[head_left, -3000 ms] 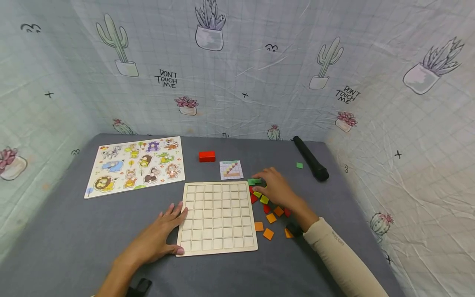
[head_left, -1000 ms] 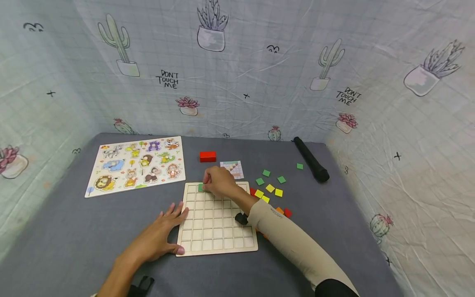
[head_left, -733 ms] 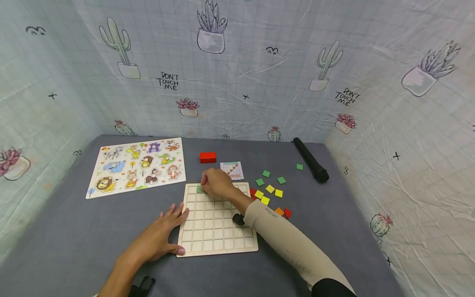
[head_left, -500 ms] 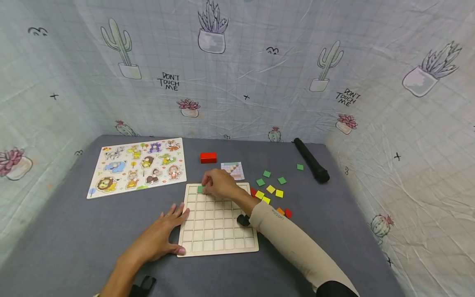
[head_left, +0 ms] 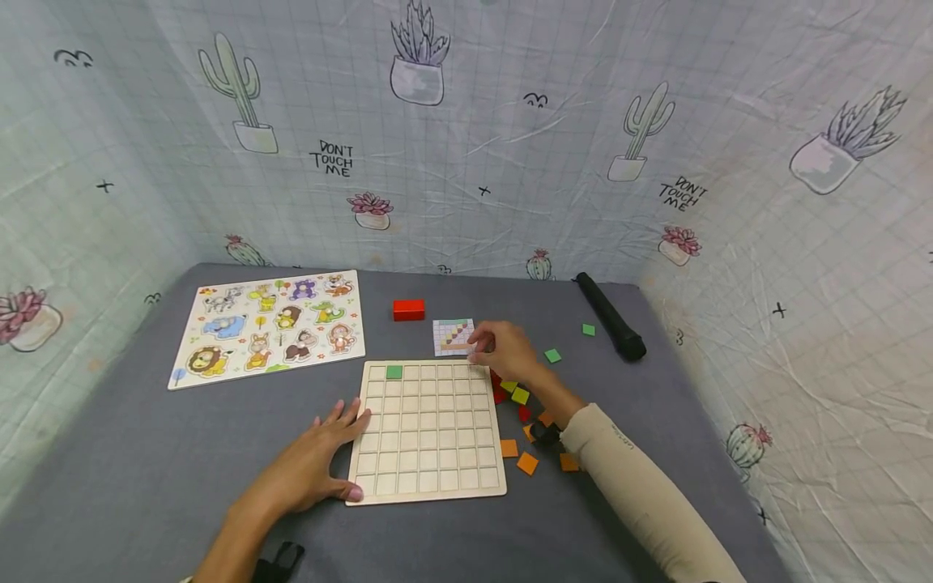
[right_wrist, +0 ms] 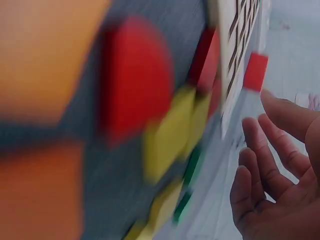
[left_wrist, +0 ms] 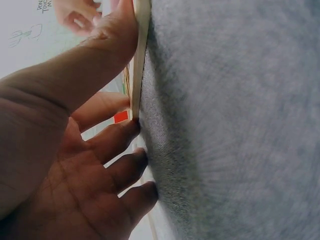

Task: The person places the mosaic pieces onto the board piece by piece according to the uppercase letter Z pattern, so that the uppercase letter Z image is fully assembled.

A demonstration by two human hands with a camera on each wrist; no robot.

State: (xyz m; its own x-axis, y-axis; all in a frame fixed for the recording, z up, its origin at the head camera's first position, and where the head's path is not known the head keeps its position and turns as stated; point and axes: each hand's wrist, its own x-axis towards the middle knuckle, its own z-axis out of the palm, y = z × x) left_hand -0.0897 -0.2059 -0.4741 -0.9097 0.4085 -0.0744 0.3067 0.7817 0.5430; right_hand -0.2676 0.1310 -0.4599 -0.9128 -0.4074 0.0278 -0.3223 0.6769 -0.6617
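Observation:
A pale wooden grid board (head_left: pixel 426 433) lies flat on the grey table. One green square tile (head_left: pixel 394 372) sits in its top row, second cell from the left. My left hand (head_left: pixel 321 453) rests at the board's left edge, fingers spread and thumb at the near corner. Above the board's far right corner is my right hand (head_left: pixel 506 352), its fingers loosely bent with nothing between them, as the right wrist view (right_wrist: pixel 275 175) also shows. Under and beside it lie yellow tiles (head_left: pixel 520 396), red pieces (right_wrist: pixel 142 80) and orange tiles (head_left: pixel 528 463); it hides some green tiles.
A small printed pattern card (head_left: pixel 452 338) lies behind the board, with a red block (head_left: pixel 409 310) further back. At the back left is an animal puzzle board (head_left: pixel 270 328). A black microphone (head_left: pixel 611 316) lies at the back right, near loose green tiles (head_left: pixel 552 355).
My right hand took a green tile from the right side, set it in the board's top row, let go and moved back right. My left hand has stayed at the board's edge.

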